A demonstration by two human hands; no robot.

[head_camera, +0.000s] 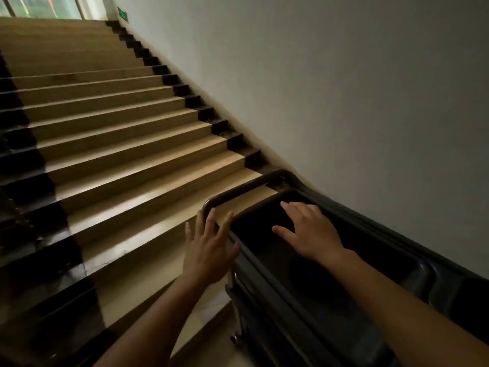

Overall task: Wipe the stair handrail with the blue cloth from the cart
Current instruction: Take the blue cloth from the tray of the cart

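Note:
A dark cart (412, 271) stands against the wall at the foot of the stairs, its tubular handle (238, 193) at the near-stair end. My left hand (209, 247) hovers with spread fingers just left of the cart's rim, fingertips near the handle. My right hand (309, 231) reaches flat over the cart's dark top tray, fingers straight, holding nothing. A faint bluish patch (312, 274) lies in the tray under my right wrist; too dark to tell whether it is the cloth. No handrail shows in view.
Beige stairs (119, 144) with dark edging rise toward a bright window at top left. A white wall (344, 88) runs along the right side. A dark border strip (16, 160) lines the stairs' left edge.

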